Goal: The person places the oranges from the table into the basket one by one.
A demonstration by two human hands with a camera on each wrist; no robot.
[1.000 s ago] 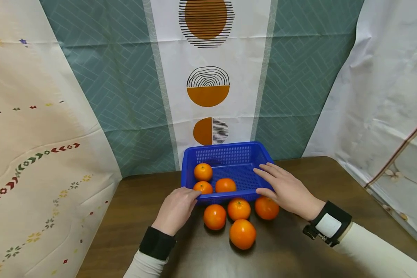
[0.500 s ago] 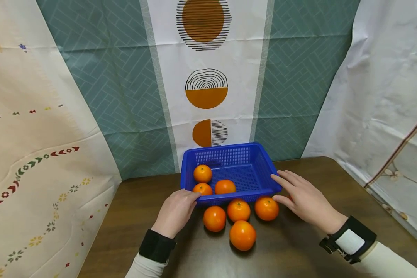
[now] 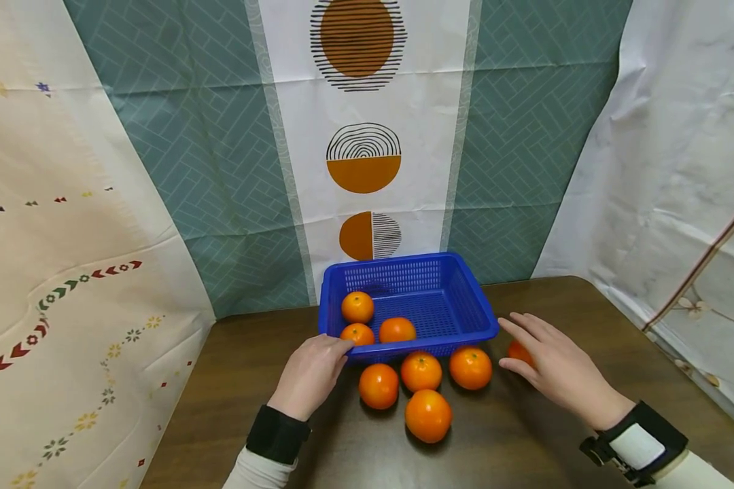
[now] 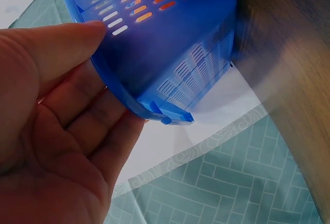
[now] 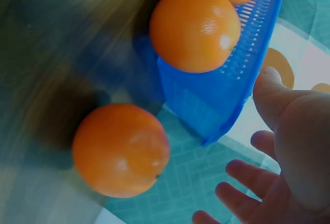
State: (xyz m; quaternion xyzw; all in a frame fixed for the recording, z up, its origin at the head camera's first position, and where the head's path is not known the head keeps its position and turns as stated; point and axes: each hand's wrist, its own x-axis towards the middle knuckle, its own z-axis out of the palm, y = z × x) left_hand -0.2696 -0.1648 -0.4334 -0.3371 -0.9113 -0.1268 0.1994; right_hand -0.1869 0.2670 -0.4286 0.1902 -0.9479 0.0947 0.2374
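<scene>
My left hand (image 3: 310, 373) grips the front left corner of a blue plastic basket (image 3: 482, 305). In the left wrist view, the thumb (image 4: 77, 41) lies on one side of the basket's rim (image 4: 119, 91) and the fingers on the other. Three oranges sit on the left side inside the basket, one of them a front orange (image 3: 397, 330). To the right of the basket, my right hand (image 3: 565, 367) hovers with fingers spread over a partly hidden orange (image 3: 518, 352). The right wrist view shows that orange (image 5: 121, 151) apart from the fingers, on the table.
Several more oranges stand before the basket's front wall, including a right one (image 3: 470, 367) and the nearest one (image 3: 428, 415). The brown wooden table (image 3: 251, 353) runs back to a patterned cloth (image 3: 238, 170) hung behind the basket. More cloth hangs at both sides.
My right hand has moved right and toward me, from over the basket's right front corner to the orange beside it. The left hand stays on the rim.
</scene>
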